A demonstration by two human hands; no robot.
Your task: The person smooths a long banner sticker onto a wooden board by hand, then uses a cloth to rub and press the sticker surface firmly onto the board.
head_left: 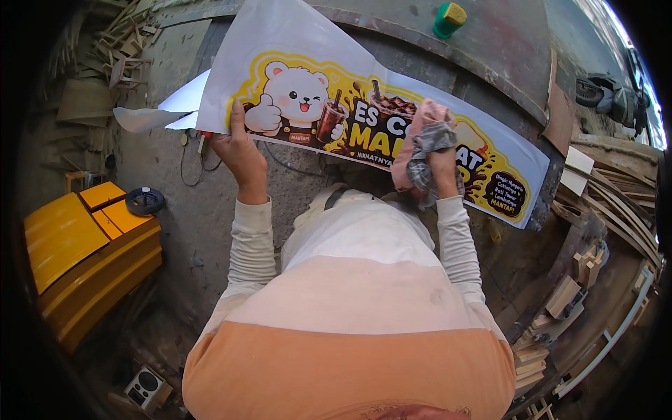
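Workshop floor [199,238]: yellow casing [70,234] left; rag [428,133] partly covers banner [371,98].

Shirt [350,297] is wht, peach, orng; slvs [250,238] cream.

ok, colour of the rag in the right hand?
The rag is pink and mottled grey, in the head view.

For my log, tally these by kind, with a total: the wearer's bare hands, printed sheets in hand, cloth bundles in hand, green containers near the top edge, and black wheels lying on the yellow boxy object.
Hands: 2 (left hand, right hand)
Printed sheet: 1
Cloth bundle: 1
Green container: 1
Black wheel: 1
Total: 6
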